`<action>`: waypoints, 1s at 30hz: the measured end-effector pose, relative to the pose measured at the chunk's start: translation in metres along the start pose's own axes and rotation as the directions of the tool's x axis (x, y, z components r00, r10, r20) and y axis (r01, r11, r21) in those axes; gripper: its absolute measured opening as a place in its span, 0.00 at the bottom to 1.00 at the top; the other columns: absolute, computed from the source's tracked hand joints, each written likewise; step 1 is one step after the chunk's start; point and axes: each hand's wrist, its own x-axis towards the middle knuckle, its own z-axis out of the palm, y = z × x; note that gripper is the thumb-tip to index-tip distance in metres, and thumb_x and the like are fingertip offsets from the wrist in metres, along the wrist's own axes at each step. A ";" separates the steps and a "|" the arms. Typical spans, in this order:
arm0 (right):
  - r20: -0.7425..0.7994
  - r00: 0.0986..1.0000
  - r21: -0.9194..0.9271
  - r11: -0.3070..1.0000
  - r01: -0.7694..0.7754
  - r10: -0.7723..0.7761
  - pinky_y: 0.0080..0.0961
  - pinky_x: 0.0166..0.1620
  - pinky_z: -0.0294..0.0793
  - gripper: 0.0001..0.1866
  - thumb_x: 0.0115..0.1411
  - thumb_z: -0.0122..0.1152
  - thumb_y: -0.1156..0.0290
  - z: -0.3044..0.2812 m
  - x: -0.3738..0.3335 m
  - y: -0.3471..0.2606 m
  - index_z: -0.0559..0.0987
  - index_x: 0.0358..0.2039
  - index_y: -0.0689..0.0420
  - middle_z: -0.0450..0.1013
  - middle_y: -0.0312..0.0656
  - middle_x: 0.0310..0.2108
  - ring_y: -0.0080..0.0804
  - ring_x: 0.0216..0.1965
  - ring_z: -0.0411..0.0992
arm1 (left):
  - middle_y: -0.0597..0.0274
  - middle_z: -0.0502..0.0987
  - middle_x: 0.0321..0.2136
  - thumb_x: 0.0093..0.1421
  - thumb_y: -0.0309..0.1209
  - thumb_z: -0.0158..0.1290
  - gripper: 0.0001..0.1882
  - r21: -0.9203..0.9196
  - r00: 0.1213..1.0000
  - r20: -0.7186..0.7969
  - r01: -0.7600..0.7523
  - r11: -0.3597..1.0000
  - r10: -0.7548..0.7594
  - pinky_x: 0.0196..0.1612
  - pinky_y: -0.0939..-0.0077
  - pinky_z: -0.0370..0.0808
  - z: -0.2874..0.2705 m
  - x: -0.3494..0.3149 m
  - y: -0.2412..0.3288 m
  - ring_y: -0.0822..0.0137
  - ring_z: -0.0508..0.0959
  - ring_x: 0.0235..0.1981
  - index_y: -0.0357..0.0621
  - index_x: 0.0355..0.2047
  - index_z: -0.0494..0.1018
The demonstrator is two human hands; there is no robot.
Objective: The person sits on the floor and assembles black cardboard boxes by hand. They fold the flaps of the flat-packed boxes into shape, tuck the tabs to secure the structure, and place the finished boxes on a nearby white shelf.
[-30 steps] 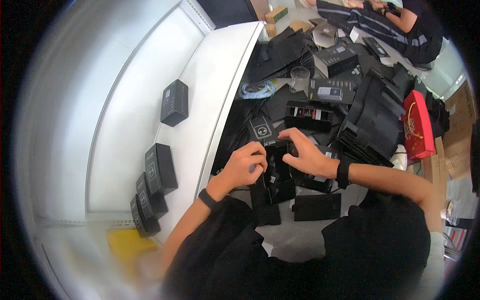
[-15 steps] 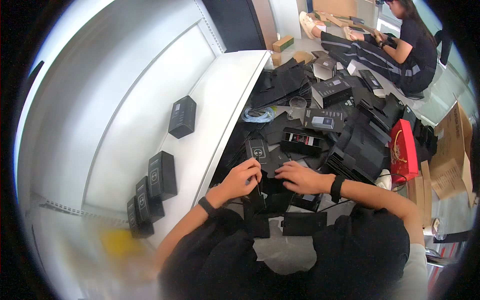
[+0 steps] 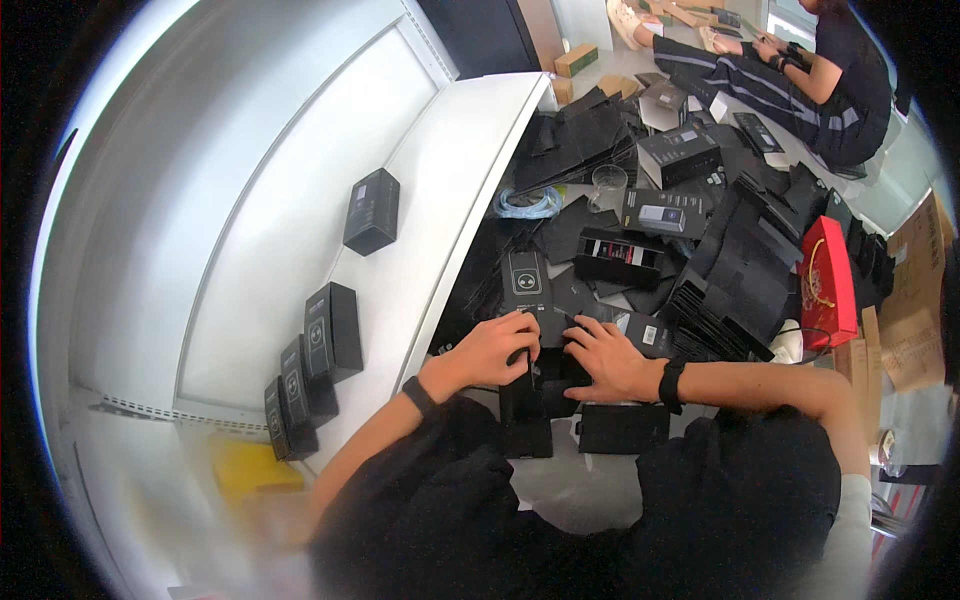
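My left hand [image 3: 490,352] pinches the edge of a black cardboard box [image 3: 545,327] that stretches out in front of me. Its fingers are curled, and the box's lower part is partly hidden beneath both hands. On the right side, my right hand [image 3: 612,362] rests with fingers spread over the black cardboard. Just beyond my left hand is a black panel with a round printed figure [image 3: 526,282]. A dark flat cardboard piece [image 3: 624,429] lies close to my body, below my right hand.
Several black boxes [image 3: 333,330] stand on the white shelf [image 3: 440,165] to the left. Stacks of flattened black cardboard [image 3: 725,270], an open black box [image 3: 618,258], a blue cable coil [image 3: 530,204], a clear cup [image 3: 608,188] and a red bag [image 3: 828,280] surround my hands. Another person [image 3: 845,90] sits far right.
My right hand has spread its fingers and pressed down on the cardboard. The left hand stays at the box edge. The whole view has shifted slightly.
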 end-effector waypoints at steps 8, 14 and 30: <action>-0.047 0.997 0.145 0.988 -0.047 0.054 0.55 0.67 0.66 0.47 0.52 0.77 0.47 0.005 0.001 -0.002 0.67 0.61 0.67 0.63 0.56 0.64 0.61 0.71 0.55 | 0.60 0.75 0.45 0.53 0.26 0.67 0.11 0.036 0.998 0.063 -0.032 0.999 0.030 0.48 0.64 0.77 0.015 -0.002 -0.002 0.58 0.77 0.43 0.44 0.36 0.79; -0.095 0.990 0.478 0.877 -0.043 0.101 0.51 0.70 0.66 0.57 0.53 0.80 0.47 0.008 -0.002 0.003 0.55 0.71 0.61 0.52 0.55 0.71 0.60 0.74 0.52 | 0.57 0.72 0.49 0.52 0.31 0.71 0.20 0.090 0.998 0.041 0.050 0.995 -0.054 0.54 0.61 0.73 0.022 -0.012 -0.006 0.55 0.74 0.47 0.44 0.43 0.78; 0.487 0.790 0.778 0.227 -0.586 0.372 0.44 0.71 0.65 0.71 0.58 0.71 0.35 0.035 0.011 0.004 0.35 0.75 0.70 0.50 0.71 0.73 0.56 0.72 0.60 | 0.37 0.67 0.64 0.52 0.53 0.75 0.66 -0.500 0.444 0.635 0.860 0.102 -0.633 0.62 0.57 0.76 0.067 -0.015 -0.036 0.48 0.74 0.63 0.31 0.73 0.44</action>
